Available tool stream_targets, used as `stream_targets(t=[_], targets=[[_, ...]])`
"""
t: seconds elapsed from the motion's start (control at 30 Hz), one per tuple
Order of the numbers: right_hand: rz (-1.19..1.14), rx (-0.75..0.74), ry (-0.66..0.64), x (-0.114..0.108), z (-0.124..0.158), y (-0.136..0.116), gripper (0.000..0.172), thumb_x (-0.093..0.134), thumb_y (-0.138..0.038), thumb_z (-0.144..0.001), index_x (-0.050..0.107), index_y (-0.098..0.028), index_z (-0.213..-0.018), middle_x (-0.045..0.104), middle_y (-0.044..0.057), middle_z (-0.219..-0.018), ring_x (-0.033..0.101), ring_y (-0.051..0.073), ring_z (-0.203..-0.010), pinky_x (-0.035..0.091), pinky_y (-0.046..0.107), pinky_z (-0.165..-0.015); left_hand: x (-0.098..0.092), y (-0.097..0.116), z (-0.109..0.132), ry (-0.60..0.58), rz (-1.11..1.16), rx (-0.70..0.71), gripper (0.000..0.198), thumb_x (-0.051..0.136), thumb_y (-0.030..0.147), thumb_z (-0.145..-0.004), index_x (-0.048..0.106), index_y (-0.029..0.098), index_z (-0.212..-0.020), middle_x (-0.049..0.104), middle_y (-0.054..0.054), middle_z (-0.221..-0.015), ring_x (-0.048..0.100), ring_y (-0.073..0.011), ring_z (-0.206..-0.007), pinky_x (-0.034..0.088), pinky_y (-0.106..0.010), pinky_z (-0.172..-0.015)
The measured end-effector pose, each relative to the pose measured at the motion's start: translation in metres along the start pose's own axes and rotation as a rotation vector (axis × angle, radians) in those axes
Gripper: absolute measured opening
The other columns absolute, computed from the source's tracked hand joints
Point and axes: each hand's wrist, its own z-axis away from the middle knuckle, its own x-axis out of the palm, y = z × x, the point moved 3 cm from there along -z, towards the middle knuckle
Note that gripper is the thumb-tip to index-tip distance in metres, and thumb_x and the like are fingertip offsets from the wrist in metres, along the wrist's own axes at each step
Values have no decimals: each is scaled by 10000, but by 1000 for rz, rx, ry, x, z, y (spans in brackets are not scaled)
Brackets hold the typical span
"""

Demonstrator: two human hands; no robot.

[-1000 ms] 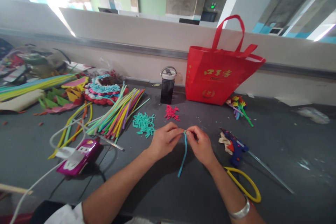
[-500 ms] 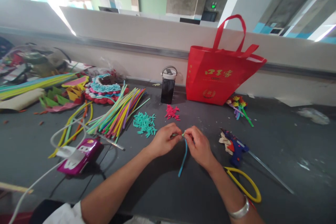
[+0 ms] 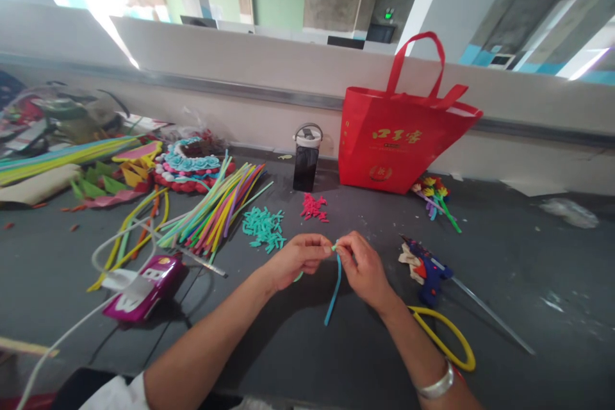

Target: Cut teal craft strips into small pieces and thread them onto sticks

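My left hand [image 3: 302, 257] is pinched on a light green stem [image 3: 298, 277], whose end shows below the fingers. Fingertip to fingertip with it, my right hand [image 3: 361, 264] pinches the top of a blue stem [image 3: 332, 295] that hangs down over the table. A small green bit shows between the two hands. Beyond my hands lie a pile of short teal pieces [image 3: 264, 227] and a smaller pile of pink pieces [image 3: 314, 206].
A black bottle [image 3: 305, 166] and a red bag [image 3: 389, 141] stand at the back. To the right lie a glue gun [image 3: 432, 278] and a yellow loop [image 3: 449, 336]. On the left are colourful stems [image 3: 216, 211] and a purple power strip [image 3: 147, 288].
My left hand has turned, its fingers stretching further across toward the right hand. The green stem's end now shows below the left fingers. The blue stem still hangs from my right hand.
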Motion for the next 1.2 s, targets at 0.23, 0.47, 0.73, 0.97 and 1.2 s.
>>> stream_targets(t=[0.23, 0.47, 0.73, 0.97, 1.2], targets=[[-25, 139, 43, 1, 0, 7, 139, 447, -277, -934, 540, -209, -855, 587, 19, -795, 546, 156, -735, 412, 266, -694, -8, 14, 1, 325, -644, 500, 149, 636, 263, -752, 635, 163, -862, 542, -2, -747, 481, -110, -663, 374, -221, -584], [-84, 233, -33, 3, -1, 6, 223, 415, -324, -942, 514, -213, -776, 578, -10, -676, 541, 140, -630, 399, 245, -613, 3, 7, 6, 251, -1117, 778, 185, 494, 162, -864, 647, 199, -962, 613, -46, -859, 580, -129, -757, 449, -234, -671], [-221, 344, -101, 8, 1, 14, 281, 416, -386, -935, 548, -204, -767, 503, -52, -546, 513, 119, -518, 393, 222, -542, 3, 8, 4, 196, -1145, 785, 180, 483, 135, -866, 644, 159, -942, 605, -40, -766, 569, -119, -681, 431, -216, -610], [-350, 448, -145, 11, 2, 17, 323, 425, -437, -924, 553, -194, -756, 481, -62, -547, 515, 104, -471, 397, 216, -504, 3, 8, 4, 187, -1159, 764, 191, 478, 135, -863, 661, 156, -912, 617, -35, -719, 581, -125, -671, 428, -225, -630], [-305, 395, -161, 10, 1, 13, 269, 436, -380, -927, 525, -198, -750, 480, -58, -562, 497, 105, -514, 387, 216, -538, 2, 7, 3, 204, -993, 663, 179, 507, 168, -844, 683, 154, -817, 649, -33, -705, 579, -117, -650, 415, -219, -634]])
